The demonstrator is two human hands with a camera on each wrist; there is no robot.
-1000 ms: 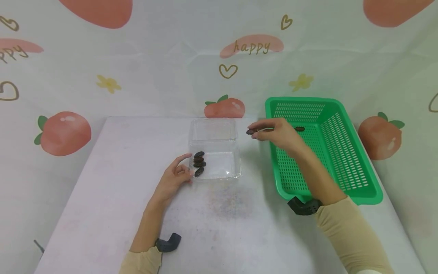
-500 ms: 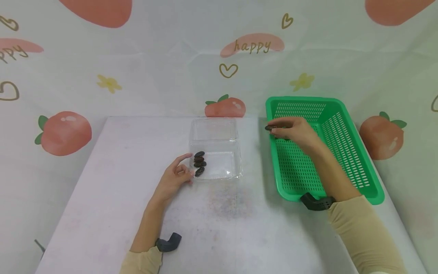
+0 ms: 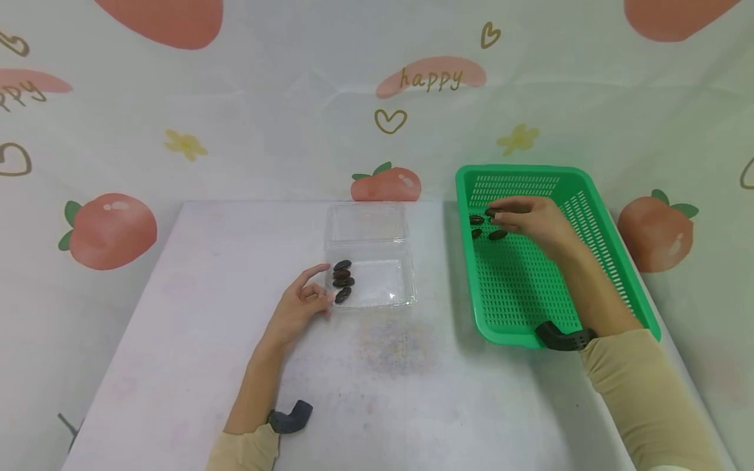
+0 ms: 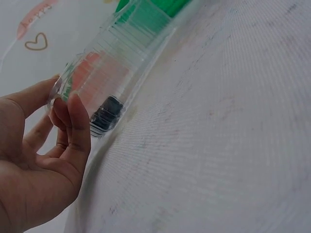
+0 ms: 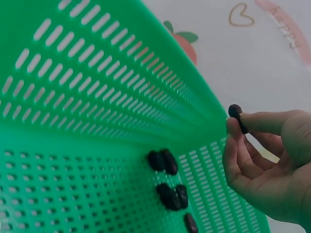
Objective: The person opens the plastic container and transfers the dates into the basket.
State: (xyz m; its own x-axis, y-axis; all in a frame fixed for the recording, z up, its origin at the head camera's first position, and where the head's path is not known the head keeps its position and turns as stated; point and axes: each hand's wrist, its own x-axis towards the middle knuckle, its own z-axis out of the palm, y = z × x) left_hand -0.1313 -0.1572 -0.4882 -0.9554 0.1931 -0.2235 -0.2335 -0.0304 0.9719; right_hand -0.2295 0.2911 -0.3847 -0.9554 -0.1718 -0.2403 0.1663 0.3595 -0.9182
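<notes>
A white fabric backdrop (image 3: 265, 118) printed with peach-coloured fruit, gold hearts and the word "happy" rises behind a white-covered table (image 3: 177, 340). On the table's right side sits a green, rectangular, slatted plastic basket (image 3: 515, 297). Left of it, well apart, a clear plastic hinged container (image 3: 377, 284) lies opened out, its lid on the far side.

The left hand (image 3: 302, 306) is at the container's left side, index finger and thumb spread wide near its far and near corners; whether they pinch the edge or only touch it, I cannot tell. The right hand (image 3: 536, 221) is over the left part of the basket, thumb and finger closed narrowly on one dark brown, glossy, oval piece (image 5: 236, 112), raised above the basket floor.

A black curved wrist device (image 3: 562, 337) is on each wrist. Several loose dark oval pieces (image 5: 170, 198) lie on the basket floor by one wall, and four more, the container's dark pieces (image 3: 341, 274), form a column along its left side.
</notes>
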